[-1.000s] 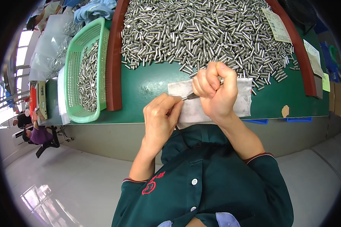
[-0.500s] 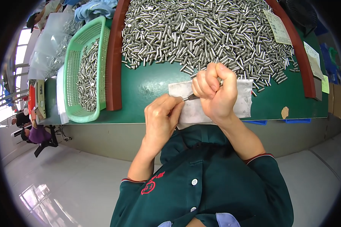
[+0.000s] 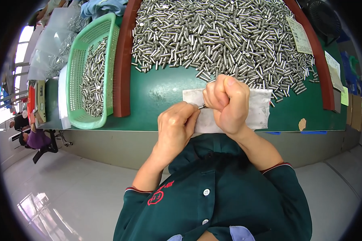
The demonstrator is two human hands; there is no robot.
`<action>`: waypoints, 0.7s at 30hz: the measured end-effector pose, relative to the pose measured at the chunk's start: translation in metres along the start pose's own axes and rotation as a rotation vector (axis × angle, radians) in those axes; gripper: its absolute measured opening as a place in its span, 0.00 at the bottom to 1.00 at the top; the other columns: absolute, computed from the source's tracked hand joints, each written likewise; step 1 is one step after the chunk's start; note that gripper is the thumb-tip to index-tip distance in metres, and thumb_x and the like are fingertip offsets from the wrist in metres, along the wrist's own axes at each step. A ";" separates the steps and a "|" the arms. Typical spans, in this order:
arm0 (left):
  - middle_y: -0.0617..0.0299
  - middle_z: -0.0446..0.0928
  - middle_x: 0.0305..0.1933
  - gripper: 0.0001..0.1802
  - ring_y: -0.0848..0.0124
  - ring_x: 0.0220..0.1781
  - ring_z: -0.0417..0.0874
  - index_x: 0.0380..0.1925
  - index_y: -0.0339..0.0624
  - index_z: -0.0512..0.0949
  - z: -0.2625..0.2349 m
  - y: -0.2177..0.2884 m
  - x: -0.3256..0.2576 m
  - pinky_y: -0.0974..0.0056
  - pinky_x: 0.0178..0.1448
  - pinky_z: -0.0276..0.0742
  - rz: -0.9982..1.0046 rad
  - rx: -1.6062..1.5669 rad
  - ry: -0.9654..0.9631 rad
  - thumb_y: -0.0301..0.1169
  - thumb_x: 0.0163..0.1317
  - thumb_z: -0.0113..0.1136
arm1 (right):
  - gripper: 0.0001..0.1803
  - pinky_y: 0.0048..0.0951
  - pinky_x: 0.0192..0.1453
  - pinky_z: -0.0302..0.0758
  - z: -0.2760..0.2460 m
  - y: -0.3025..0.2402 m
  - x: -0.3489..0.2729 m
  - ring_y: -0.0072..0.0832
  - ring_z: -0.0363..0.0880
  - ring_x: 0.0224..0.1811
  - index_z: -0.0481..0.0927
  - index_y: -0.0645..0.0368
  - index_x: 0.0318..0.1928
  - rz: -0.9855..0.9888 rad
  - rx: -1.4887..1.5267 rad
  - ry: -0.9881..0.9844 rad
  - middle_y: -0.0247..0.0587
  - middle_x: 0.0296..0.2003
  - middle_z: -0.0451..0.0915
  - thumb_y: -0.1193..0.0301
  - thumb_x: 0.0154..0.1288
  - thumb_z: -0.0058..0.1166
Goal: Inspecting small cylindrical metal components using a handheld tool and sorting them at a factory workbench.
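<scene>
My left hand (image 3: 174, 123) is closed in a pinch, thumb against fingers, on a small shiny metal pin (image 3: 201, 107) whose end shows beyond the fingertips. To its right, my right hand (image 3: 230, 104) is made into a fist around a slim dark tool, mostly hidden by the fingers. The tool's tip meets the pin in the narrow gap between the hands. Both hands are over a stained white cloth (image 3: 258, 107) near the table's front edge. Beyond them spreads a large heap of similar metal pins (image 3: 213, 36).
Red-brown rails (image 3: 122, 72) flank the heap on the green tabletop (image 3: 159, 94). Left of the heap stands a green plastic basket (image 3: 73, 86) holding more pins, with clear bags (image 3: 48, 56) of pins past it. Paper tags (image 3: 299, 36) and a black fan (image 3: 322, 18) are at the right.
The hands remain joined at the pin while the right fist turns slightly and comes a little closer to the left fingertips. Less of the dark tool shows. The whole view has shifted slightly.
</scene>
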State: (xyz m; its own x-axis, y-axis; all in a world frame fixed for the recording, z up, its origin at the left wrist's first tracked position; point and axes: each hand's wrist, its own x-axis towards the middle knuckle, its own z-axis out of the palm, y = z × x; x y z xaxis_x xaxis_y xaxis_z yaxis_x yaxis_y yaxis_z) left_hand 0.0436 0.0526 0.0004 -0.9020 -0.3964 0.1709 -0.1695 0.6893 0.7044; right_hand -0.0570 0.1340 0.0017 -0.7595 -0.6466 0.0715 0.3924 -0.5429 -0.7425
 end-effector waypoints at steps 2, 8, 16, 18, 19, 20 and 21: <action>0.54 0.68 0.17 0.04 0.59 0.19 0.71 0.19 0.35 0.71 -0.004 0.002 0.000 0.62 0.23 0.65 0.004 0.021 0.019 0.20 0.44 0.58 | 0.21 0.21 0.15 0.43 0.000 0.000 0.000 0.16 0.42 0.11 0.54 0.54 0.12 0.007 0.007 0.012 0.28 0.07 0.51 0.65 0.62 0.30; 0.62 0.74 0.30 0.04 0.83 0.20 0.64 0.28 0.36 0.72 -0.018 -0.009 0.004 0.76 0.23 0.58 -0.397 -0.981 -0.050 0.20 0.52 0.55 | 0.19 0.21 0.16 0.46 -0.006 -0.002 -0.001 0.16 0.45 0.11 0.55 0.56 0.12 0.056 0.128 0.008 0.30 0.08 0.53 0.68 0.60 0.30; 0.59 0.72 0.28 0.07 0.84 0.16 0.54 0.37 0.37 0.71 -0.019 -0.021 0.006 0.79 0.21 0.51 -0.493 -1.432 -0.098 0.25 0.59 0.49 | 0.20 0.21 0.15 0.43 -0.009 0.000 -0.002 0.15 0.44 0.10 0.54 0.55 0.12 0.053 0.184 0.027 0.29 0.07 0.52 0.68 0.62 0.30; 0.59 0.73 0.29 0.07 0.85 0.16 0.54 0.37 0.37 0.71 -0.019 -0.020 0.007 0.79 0.21 0.51 -0.511 -1.449 -0.104 0.26 0.60 0.47 | 0.20 0.21 0.15 0.43 -0.009 -0.001 -0.001 0.16 0.42 0.09 0.54 0.54 0.12 0.057 0.155 0.020 0.28 0.06 0.52 0.66 0.62 0.30; 0.59 0.73 0.29 0.07 0.85 0.16 0.54 0.37 0.37 0.71 -0.020 -0.020 0.007 0.79 0.21 0.51 -0.510 -1.449 -0.101 0.26 0.60 0.47 | 0.21 0.22 0.15 0.42 -0.008 -0.002 -0.001 0.16 0.41 0.08 0.54 0.52 0.12 0.062 0.126 0.016 0.27 0.06 0.51 0.63 0.62 0.30; 0.59 0.73 0.29 0.08 0.85 0.16 0.55 0.38 0.36 0.71 -0.020 -0.021 0.007 0.79 0.21 0.52 -0.523 -1.455 -0.111 0.26 0.61 0.46 | 0.21 0.22 0.15 0.42 -0.009 -0.001 -0.001 0.16 0.41 0.08 0.54 0.52 0.12 0.063 0.126 0.014 0.27 0.06 0.51 0.63 0.62 0.30; 0.58 0.73 0.29 0.09 0.85 0.16 0.55 0.39 0.36 0.70 -0.020 -0.021 0.007 0.79 0.21 0.52 -0.536 -1.461 -0.119 0.27 0.61 0.45 | 0.21 0.22 0.15 0.42 -0.009 0.000 -0.001 0.16 0.41 0.08 0.54 0.52 0.12 0.058 0.125 0.012 0.27 0.06 0.51 0.63 0.62 0.30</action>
State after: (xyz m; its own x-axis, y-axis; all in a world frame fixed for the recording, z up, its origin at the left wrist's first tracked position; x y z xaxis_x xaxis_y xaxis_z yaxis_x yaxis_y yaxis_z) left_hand 0.0490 0.0235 0.0006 -0.9018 -0.2969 -0.3141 -0.0148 -0.7050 0.7090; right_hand -0.0613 0.1397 -0.0044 -0.7395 -0.6728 0.0221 0.4972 -0.5679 -0.6559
